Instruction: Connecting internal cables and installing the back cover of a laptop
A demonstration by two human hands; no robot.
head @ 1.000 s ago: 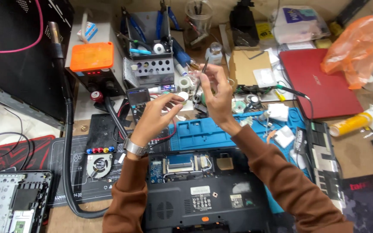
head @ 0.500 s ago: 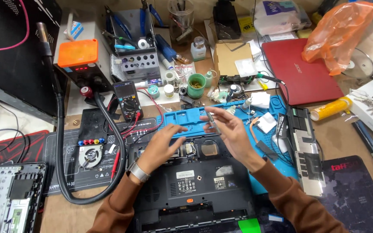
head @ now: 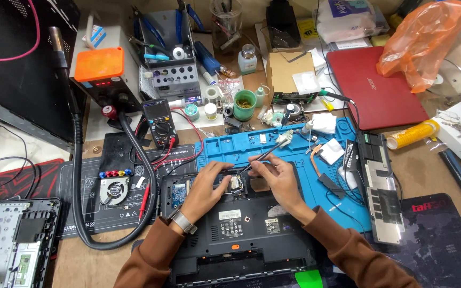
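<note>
An opened black laptop base [head: 241, 229] lies bottom-up in front of me, with a circuit board [head: 180, 193] exposed in its upper bay. My left hand [head: 206, 186] rests on the bay's edge, fingers curled down onto a small white part inside. A thin brush with a white tip [head: 273, 146] is pinched in my right hand [head: 276, 178], its handle end pointing down into the same bay. The laptop sits partly on a blue work mat [head: 273, 144].
A multimeter [head: 161, 124] with red leads and a small fan [head: 114, 189] lie left. A thick black hose [head: 78, 176] loops around them. A red laptop [head: 374, 88], orange bag [head: 422, 37], yellow tube [head: 412, 134], green cup [head: 245, 104] and tool rack [head: 172, 53] crowd the back.
Both hands came down from chest height near the tool rack onto the laptop base. The right hand now holds the brush over the open bay.
</note>
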